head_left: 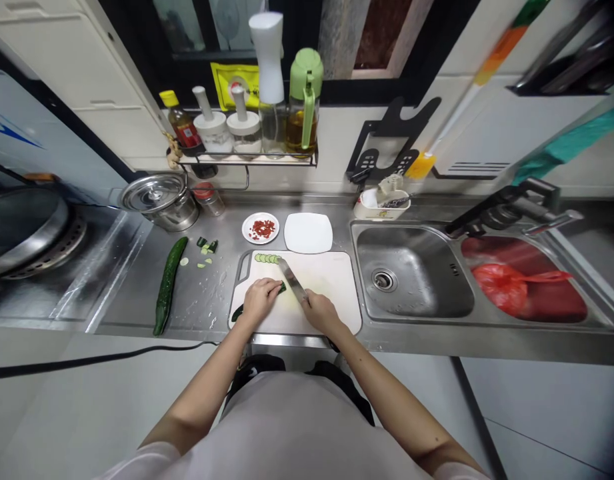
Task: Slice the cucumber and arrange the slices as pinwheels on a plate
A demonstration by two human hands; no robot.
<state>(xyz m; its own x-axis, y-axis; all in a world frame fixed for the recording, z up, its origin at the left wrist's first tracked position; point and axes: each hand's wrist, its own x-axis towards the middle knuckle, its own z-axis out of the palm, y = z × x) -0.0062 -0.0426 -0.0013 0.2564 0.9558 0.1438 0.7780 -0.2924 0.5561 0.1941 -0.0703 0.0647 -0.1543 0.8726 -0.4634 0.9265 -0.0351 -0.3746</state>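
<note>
My right hand [321, 311] is wrapped round the handle of a knife [293, 281], whose blade slants up and left over the white cutting board [331, 287]. Left of the blade, my left hand [261, 298] has its fingertips pressed on a small dark green cucumber piece [282, 287]. Pale green cucumber slices [267, 258] lie in an overlapping row along the board's top edge, near the knife tip. Another dark green piece [237, 313] rests at the board's left edge, partly beside my left wrist.
A whole cucumber [169, 283] and scraps [207, 245] lie left of the board. Behind it are a plate of red pieces [261, 229] and a white plate [308, 233]. A lidded pot [164, 200] stands back left; the sink [411, 273] is at the right.
</note>
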